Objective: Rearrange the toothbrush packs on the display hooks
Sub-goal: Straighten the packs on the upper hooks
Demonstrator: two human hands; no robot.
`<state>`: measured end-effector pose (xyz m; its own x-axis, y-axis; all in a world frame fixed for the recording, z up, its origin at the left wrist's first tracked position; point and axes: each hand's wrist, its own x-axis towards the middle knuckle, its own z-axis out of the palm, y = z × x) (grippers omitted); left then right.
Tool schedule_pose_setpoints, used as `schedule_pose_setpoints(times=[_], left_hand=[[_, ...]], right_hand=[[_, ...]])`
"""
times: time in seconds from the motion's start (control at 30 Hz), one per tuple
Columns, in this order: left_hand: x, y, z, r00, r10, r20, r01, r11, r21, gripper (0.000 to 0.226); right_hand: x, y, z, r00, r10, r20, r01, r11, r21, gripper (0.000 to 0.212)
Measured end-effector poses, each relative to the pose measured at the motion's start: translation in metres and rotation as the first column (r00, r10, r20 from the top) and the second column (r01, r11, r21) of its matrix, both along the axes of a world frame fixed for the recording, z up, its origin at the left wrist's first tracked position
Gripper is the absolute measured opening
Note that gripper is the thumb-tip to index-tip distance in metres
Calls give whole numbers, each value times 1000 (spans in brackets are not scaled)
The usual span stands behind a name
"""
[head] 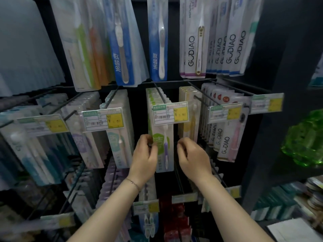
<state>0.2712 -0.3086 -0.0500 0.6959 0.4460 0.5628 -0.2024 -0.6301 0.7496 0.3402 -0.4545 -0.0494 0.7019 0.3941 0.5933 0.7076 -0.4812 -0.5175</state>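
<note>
Rows of toothbrush packs hang from black wire hooks, each hook tipped with a price tag. Far left of the grip, blue-green packs [35, 154] crowd tightly together. Nearer, a mint pack [120, 137] hangs just beside the left hand [145, 154], with only a narrow dark gap between its right edge and the knuckles. That hand pinches the left edge of the green-and-purple pack [164, 151], thumb and fingers curled round the card. The pack is the front one on the centre hook [160, 93], directly under its price tag [170, 112]; its bottom edge hangs free above the lower row.

Right of the held pack a dark slot opens, and the right hand [192, 158] sits in it, fingers curled just below the yellow pack [192, 128]. Whether they grip anything cannot be told. Further right, the GUDIAO packs [225, 142] hang close behind the yellow ones, their lower edge apart from the right hand. Beyond the dark upright, a green plastic bundle [304, 138] rests on a side shelf.
</note>
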Motion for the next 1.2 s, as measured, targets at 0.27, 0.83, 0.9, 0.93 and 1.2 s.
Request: schedule_pose_setpoints(times=[0.27, 0.83, 0.9, 0.93, 1.2], left_hand=[[7, -2, 4, 998, 40, 51, -40, 999, -5, 13], [18, 7, 14, 983, 180, -19, -181, 982, -59, 21], [20, 10, 13, 989, 144, -32, -147, 984, -103, 34], [21, 11, 13, 992, 123, -43, -127, 985, -115, 40], [38, 12, 12, 995, 44, -87, -53, 992, -112, 69]], right_hand=[[5, 11, 4, 975, 214, -51, -210, 974, 80, 31], [16, 41, 6, 924, 326, -198, -210, 869, 448, 14], [20, 45, 2, 939, 285, -191, -171, 871, 461, 32], [22, 47, 0, 953, 248, -174, -151, 886, 439, 39], [26, 64, 4, 938, 341, -58, -273, 833, 481, 30]])
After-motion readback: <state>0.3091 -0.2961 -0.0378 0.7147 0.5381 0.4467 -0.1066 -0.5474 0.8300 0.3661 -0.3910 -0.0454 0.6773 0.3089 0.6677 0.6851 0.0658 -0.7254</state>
